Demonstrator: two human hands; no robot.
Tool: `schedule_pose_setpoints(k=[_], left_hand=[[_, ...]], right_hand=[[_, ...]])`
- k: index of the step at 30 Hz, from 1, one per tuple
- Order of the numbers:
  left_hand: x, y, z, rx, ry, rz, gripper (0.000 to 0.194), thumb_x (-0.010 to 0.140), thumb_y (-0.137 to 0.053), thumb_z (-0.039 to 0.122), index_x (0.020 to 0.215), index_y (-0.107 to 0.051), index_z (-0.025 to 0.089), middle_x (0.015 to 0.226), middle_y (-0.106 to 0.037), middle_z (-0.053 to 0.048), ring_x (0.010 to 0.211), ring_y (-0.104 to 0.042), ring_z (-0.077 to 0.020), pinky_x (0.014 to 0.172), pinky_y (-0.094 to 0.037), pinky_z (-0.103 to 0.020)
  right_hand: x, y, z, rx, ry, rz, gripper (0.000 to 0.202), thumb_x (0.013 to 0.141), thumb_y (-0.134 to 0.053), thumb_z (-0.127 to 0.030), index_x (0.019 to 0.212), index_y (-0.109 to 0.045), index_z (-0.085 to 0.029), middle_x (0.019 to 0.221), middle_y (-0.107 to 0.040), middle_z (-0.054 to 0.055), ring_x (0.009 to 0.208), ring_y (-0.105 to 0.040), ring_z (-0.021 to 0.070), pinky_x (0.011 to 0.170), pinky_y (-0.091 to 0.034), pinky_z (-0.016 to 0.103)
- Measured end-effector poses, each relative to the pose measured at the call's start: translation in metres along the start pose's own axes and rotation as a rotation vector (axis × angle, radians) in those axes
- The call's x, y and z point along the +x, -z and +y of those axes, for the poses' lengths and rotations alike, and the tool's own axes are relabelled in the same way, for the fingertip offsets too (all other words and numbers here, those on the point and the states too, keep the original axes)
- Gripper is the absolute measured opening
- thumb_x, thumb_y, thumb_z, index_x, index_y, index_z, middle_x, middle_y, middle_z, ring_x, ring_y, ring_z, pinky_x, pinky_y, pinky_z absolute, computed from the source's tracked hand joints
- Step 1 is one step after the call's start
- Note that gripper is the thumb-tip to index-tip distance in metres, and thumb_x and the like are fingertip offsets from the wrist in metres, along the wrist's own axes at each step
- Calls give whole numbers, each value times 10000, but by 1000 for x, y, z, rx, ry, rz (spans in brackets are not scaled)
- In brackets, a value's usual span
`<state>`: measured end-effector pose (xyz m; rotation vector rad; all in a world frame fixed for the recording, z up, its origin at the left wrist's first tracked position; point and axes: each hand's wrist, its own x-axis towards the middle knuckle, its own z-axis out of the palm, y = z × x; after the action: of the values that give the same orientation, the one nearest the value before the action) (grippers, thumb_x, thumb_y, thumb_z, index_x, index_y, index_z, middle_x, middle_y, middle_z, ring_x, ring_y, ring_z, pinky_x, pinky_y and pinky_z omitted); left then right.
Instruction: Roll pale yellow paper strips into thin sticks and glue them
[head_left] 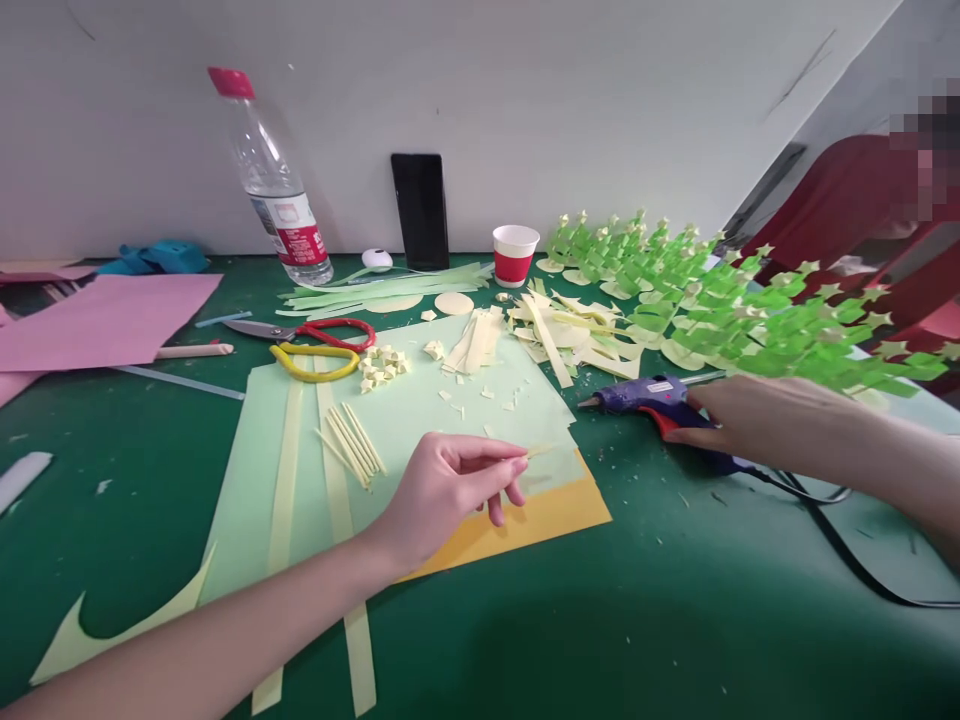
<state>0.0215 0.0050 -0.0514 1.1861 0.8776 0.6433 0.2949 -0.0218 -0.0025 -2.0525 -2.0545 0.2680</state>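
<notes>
Between thumb and forefinger, my left hand [457,490] pinches a small, thin pale yellow piece [543,450], perhaps a paper stick seen end-on. It hovers over light green sheets [420,385] with an orange sheet [551,512] beneath. My right hand [739,415] is closed around a purple hot glue gun [637,396] with a red trigger, lying at the right. Several rolled paper sticks [352,447] lie left of my left hand. Behind them is a heap of small folded paper stars [382,368]. Long paper strips [285,490] cross the sheets.
Scissors [315,345], pink paper [112,320] and a water bottle [281,200] are at the left. A phone [420,210] and paper cup [514,255] stand behind paper scraps [581,335]. Rows of green paper plants [750,310] fill the back right; a person [847,200] is beyond. A cord [840,550] trails right.
</notes>
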Motion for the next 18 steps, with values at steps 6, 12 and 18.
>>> schedule_pose_setpoints(k=[6,12,18], left_hand=[[-4,-2,3,6,-16,45,131,763,-648,168,807,-766,134,583,-679,6,430,-558,-63,488,-494,-175],[-1,0,1,11,-4,45,111,755,-658,189,775,-755,137,575,-680,2,430,-566,-74,481,-493,-186],[3,1,-2,-31,22,29,77,738,-679,207,737,-729,148,547,-672,3,435,-577,-96,453,-517,-198]], right_hand=[[-13,-3,12,27,-76,-158,261,843,-561,-414,667,-532,-223,602,-585,43,493,-508,146,483,-356,270],[-17,-25,30,213,-193,-32,263,900,-456,-469,857,-523,-218,658,-597,63,535,-542,185,483,-405,290],[-33,-16,18,430,-234,73,257,910,-435,-506,942,-475,-254,669,-539,25,544,-499,152,542,-445,277]])
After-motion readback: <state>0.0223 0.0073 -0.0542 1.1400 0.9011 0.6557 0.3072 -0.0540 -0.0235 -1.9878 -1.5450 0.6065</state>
